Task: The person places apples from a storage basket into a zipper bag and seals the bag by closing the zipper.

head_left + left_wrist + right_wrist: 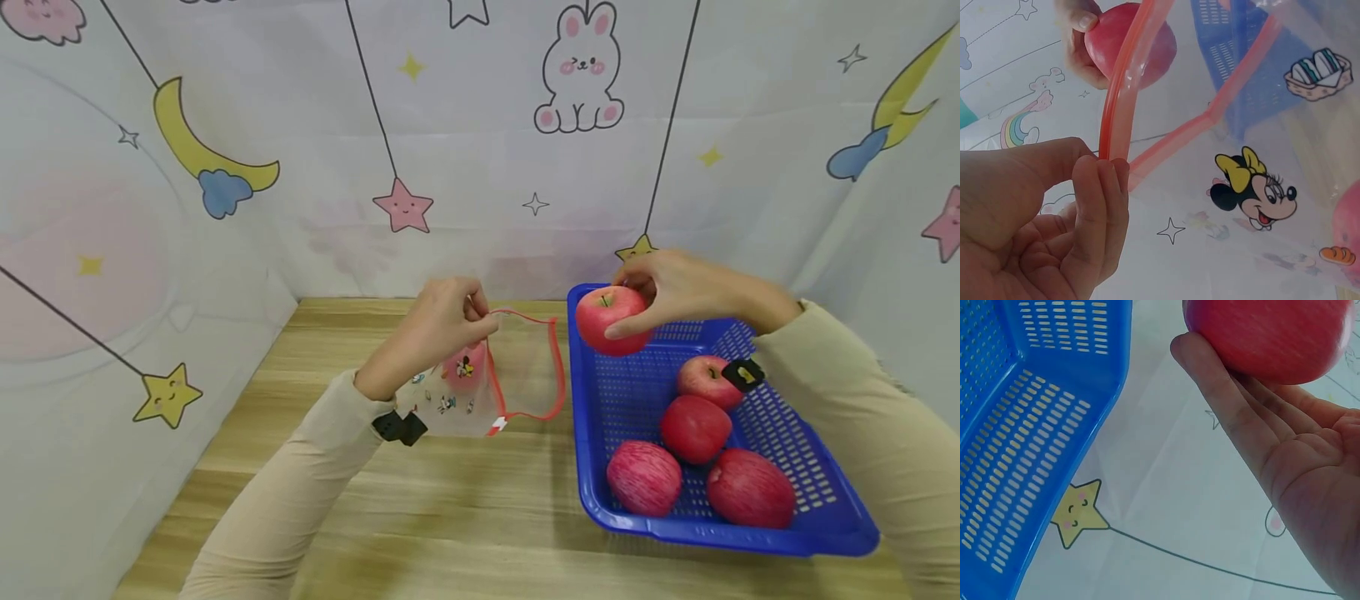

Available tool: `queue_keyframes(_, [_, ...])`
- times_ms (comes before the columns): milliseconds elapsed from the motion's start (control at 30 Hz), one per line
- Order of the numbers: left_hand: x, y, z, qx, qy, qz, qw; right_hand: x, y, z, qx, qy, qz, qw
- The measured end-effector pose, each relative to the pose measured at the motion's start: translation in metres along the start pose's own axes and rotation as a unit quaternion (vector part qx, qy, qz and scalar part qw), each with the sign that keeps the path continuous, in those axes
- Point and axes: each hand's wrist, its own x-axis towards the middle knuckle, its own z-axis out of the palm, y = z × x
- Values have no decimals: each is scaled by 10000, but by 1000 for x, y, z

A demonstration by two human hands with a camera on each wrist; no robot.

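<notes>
My left hand [447,321] pinches the red-edged rim of a clear zip bag [525,367] printed with cartoon figures. The bag's mouth gapes toward the right, and a pink-red apple [463,367] shows through its wall. In the left wrist view, thumb and fingers nip the red zip strip [1119,106]. My right hand [675,287] grips another apple [611,321] above the far left corner of a blue basket [588,467]. From the right wrist view, that apple [1272,337] rests against the fingers, its upper part cut off by the frame.
Several red apples [696,429] lie in the basket, which stands on the right of the wood-grain table [450,517]. A white cloth [465,167] printed with stars, moons and a rabbit hangs behind and at both sides.
</notes>
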Motion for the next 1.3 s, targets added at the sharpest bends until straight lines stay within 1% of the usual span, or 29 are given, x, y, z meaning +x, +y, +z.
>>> queue_keyframes(200, [-1, 0, 0, -3, 43, 34, 10000, 8, -8, 8, 24, -105, -263, 9996])
queue_keyframes(400, [-2, -1, 1, -17, 101, 33, 9999, 17, -17, 21, 215, -224, -434, 9986])
queue_keyframes(633, [-1, -2, 3, -54, 106, 27, 9999, 22, -27, 32, 229, -202, -535, 9981])
queue_keyframes(767, [-1, -2, 3, -77, 77, 27, 9999, 25, -32, 36, 317, -214, -651, 9971])
queue_keyframes(900, [-1, -1, 3, -62, 77, 33, 9999, 28, -36, 41, 292, -149, -761, 9966])
queue_keyframes(1000, [-1, -1, 3, -54, 79, 34, 9999, 29, -39, 45, 222, -124, -687, 9973])
queue_keyframes(1200, [0, -1, 4, -57, 66, 38, 10000, 29, -47, 52, 182, -173, -282, 9993])
queue_keyframes(1300, [0, -1, 4, -48, 74, 37, 10000, 30, -53, 56, 200, -193, -266, 9993])
